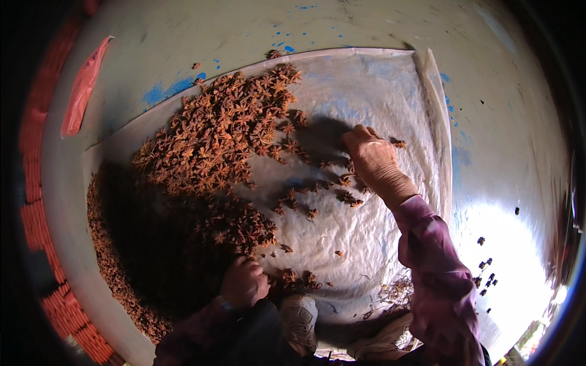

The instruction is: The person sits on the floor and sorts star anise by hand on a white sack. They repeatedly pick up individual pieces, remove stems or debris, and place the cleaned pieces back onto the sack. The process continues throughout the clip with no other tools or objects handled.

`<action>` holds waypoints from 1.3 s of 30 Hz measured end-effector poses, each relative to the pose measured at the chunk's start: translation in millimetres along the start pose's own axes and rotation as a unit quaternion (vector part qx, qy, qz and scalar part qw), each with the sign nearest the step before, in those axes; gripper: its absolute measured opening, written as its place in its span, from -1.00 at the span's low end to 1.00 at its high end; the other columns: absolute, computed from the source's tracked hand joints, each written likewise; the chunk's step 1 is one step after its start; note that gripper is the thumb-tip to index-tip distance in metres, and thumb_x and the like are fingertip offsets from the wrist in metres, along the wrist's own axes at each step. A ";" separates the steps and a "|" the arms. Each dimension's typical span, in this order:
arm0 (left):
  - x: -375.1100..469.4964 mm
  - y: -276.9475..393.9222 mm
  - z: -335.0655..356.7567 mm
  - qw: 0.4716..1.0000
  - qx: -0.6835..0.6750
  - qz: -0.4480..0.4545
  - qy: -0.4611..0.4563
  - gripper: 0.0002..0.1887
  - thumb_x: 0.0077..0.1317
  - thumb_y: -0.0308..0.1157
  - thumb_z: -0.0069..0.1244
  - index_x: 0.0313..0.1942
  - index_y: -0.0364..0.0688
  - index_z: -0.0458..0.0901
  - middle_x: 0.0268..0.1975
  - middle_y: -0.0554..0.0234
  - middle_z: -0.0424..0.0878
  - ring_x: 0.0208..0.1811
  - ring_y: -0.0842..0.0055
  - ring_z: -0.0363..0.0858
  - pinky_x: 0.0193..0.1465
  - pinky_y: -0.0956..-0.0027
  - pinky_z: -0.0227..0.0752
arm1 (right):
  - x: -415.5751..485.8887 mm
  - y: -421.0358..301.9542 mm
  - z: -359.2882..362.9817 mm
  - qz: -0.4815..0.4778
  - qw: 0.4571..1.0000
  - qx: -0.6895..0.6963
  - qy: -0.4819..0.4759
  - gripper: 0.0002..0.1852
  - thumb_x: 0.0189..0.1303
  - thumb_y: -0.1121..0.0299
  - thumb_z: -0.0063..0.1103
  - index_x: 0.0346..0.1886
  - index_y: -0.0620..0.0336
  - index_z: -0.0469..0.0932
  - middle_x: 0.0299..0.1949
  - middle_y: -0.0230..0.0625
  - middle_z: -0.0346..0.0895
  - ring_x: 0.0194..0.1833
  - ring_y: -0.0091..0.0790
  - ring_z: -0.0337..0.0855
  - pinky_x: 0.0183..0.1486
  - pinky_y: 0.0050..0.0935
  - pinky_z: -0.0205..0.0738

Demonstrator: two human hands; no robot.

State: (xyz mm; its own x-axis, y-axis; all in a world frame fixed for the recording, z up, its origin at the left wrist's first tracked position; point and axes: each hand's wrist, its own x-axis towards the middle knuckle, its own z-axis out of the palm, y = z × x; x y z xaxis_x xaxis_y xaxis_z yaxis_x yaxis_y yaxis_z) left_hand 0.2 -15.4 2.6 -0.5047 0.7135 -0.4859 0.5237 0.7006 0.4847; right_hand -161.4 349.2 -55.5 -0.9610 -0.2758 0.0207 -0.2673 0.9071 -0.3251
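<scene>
A large heap of dried star anise (219, 132) covers the left of a translucent plastic sheet (361, 87) on the floor before me. My right hand (377, 160) reaches over the sheet's right half with fingers curled down. Loose star anise pods (348, 199) lie just below it, and one pod (399, 143) sits by its outer side. Close to my body, my left hand (247, 281) is curled at the heap's lower edge. Its fingertips touch or nearly touch the pods there. Whether either hand has a pod in its fingers is hidden.
Stacked red bricks (34, 160) line the left rim. A red plastic bag (85, 89) lies on the painted floor (508, 151). My shoes (299, 320) stand at the sheet's near edge, by stem debris (396, 293). Several dark pods (491, 277) lie in glare at right.
</scene>
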 end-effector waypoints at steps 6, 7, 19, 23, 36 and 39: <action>51.8 51.4 -49.1 0.909 -0.355 -0.092 0.197 -0.74 0.42 -0.41 0.09 0.07 -0.25 0.64 -0.11 0.14 0.72 -0.05 0.26 0.70 0.02 0.17 0.59 | -68.6 -57.4 -30.7 0.025 0.982 0.176 0.066 -0.77 0.14 0.37 0.46 -0.12 0.10 0.73 -0.22 -0.23 0.69 -0.19 -0.17 0.72 -0.14 -0.29 0.63; 72.6 63.4 -47.6 0.841 -0.483 -0.097 0.223 -0.72 0.46 -0.42 0.06 0.13 -0.26 0.61 -0.08 0.15 0.72 -0.03 0.31 0.71 0.04 0.20 0.62 | -77.4 -74.2 -35.4 0.019 0.963 0.251 0.091 -0.69 0.07 0.45 0.51 -0.07 0.09 0.73 -0.20 -0.23 0.71 -0.19 -0.18 0.72 -0.10 -0.32 0.62; 98.0 72.9 1.0 0.488 -0.852 -0.108 0.153 -0.72 0.44 -0.36 0.16 0.10 -0.22 0.62 0.02 0.31 0.69 -0.01 0.54 0.68 0.06 0.35 0.63 | -154.7 -142.2 -12.4 0.143 0.874 0.440 0.147 -0.68 0.11 0.45 0.49 -0.03 0.18 0.71 -0.06 -0.20 0.63 -0.06 -0.17 0.61 0.00 -0.28 0.53; 105.6 83.4 -22.9 0.382 -0.908 -0.105 0.133 -0.74 0.46 -0.25 0.13 -0.01 -0.24 0.62 -0.01 0.25 0.71 -0.02 0.53 0.68 0.09 0.35 0.62 | -153.4 -142.9 -11.3 0.177 0.851 0.457 0.189 -0.74 0.11 0.52 0.49 -0.09 0.19 0.71 -0.09 -0.25 0.65 -0.05 -0.21 0.60 0.01 -0.30 0.50; 84.2 60.2 -1.1 0.410 -0.903 -0.040 0.123 -0.69 0.28 -0.67 0.14 0.04 -0.32 0.69 0.05 0.07 0.73 0.04 0.42 0.70 0.27 0.30 0.54 | -164.2 -169.2 -15.0 0.258 0.778 0.553 0.153 -0.79 0.20 0.39 0.47 -0.16 0.26 0.69 -0.15 -0.31 0.72 -0.07 -0.33 0.62 0.10 -0.37 0.46; 77.9 54.5 -11.8 0.655 -0.721 -0.071 0.215 -0.70 0.24 -0.72 0.09 -0.03 -0.31 0.71 -0.06 0.19 0.75 -0.03 0.57 0.69 0.13 0.41 0.58 | -152.0 -159.6 -10.8 0.308 0.730 0.603 0.091 -0.75 0.28 0.26 0.42 -0.23 0.26 0.64 -0.32 -0.29 0.67 -0.26 -0.31 0.67 -0.06 -0.35 0.53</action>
State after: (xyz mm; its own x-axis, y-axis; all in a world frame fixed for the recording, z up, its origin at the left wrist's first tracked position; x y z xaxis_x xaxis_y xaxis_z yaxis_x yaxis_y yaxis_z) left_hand -18.6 78.5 -0.2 -0.7870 0.3606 -0.5005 -0.5851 -0.1794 0.7908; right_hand 26.6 249.7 3.4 -0.8958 0.2121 -0.3905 0.3705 -0.1286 -0.9199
